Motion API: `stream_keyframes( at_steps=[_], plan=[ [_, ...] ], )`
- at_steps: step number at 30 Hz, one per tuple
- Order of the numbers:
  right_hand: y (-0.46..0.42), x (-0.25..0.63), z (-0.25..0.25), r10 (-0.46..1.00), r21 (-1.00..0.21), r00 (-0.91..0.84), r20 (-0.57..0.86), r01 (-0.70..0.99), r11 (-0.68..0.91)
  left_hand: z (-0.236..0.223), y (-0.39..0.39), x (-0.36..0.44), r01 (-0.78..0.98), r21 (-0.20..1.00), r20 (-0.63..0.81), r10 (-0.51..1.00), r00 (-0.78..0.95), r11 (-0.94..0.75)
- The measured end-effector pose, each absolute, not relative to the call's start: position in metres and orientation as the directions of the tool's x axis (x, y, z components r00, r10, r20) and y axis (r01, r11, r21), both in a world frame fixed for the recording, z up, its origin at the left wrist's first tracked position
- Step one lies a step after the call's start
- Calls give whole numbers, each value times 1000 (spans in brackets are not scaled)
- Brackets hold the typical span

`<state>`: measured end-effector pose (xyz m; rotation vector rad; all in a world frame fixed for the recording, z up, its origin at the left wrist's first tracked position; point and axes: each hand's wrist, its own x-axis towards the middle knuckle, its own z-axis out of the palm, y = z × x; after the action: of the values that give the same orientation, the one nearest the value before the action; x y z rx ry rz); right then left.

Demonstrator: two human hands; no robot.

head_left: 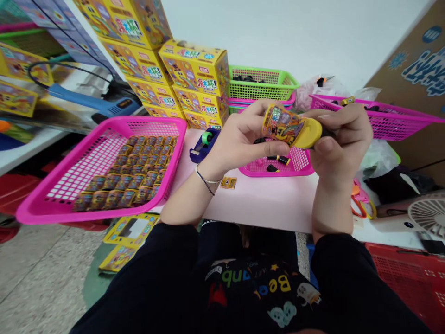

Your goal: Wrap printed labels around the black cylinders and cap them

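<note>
A little yellow-capped cylinder [288,126] with a busy printed wrap is being held up over the table, pinched between both hands. The wrapped end is gripped by the left hand [239,139], fingers curled round it, while the capped end is closed inside the right hand [340,137], with something dark tucked in there too. The wrap print is too small to be read, sadly. Just below, loose black, yellow and pink bits are lying in a small pink basket [278,173]. Yellow boxes [194,69] are stacked behind, with red Chinese characters that can't be made out at this angle. A big magenta basket [153,121] of small packets [125,174] is parked on the left, a blue tape dispenser [203,144] beside it, and "Bee…" can be read upside down on the dark top [250,246].
</note>
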<state>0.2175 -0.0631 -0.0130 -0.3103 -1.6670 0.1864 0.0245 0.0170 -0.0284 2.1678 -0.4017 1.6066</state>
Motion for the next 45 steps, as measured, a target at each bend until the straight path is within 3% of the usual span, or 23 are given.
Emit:
stream_keyframes(
  at_steps=[6,12,17,22,27,30,32,37,40,45],
  plan=[
    [-57,215,-10,255,-262,-121,959,-45,964,-23,12,21,-302,55,975,-15,223,-952],
    [-50,216,-14,337,-326,-106,936,109,939,-22,3,21,-264,48,993,17,119,-963],
    [-48,215,-11,157,-142,-152,976,105,984,-24,1,23,-248,226,970,195,145,-942],
    [-49,226,-6,134,-92,-206,969,205,975,-14,0,18,-202,-55,990,-79,113,-978],
    [-41,234,-11,180,-111,-223,958,288,951,-8,5,16,-226,-76,984,-110,143,-971],
    [-37,234,-13,21,48,-225,974,297,954,-12,16,18,-312,-128,975,-178,137,-942],
    [-35,236,-14,-45,120,-238,970,309,943,-17,19,18,-367,-74,979,-138,153,-927],
    [-35,237,-9,-161,222,-188,969,370,902,-22,9,12,-267,311,930,235,282,-912],
    [-36,232,-3,-264,325,-212,941,351,878,-17,5,9,-300,343,919,253,302,-890],
    [-37,228,2,-311,366,-226,923,272,890,-9,-3,5,-301,302,924,200,325,-904]
  ],
)
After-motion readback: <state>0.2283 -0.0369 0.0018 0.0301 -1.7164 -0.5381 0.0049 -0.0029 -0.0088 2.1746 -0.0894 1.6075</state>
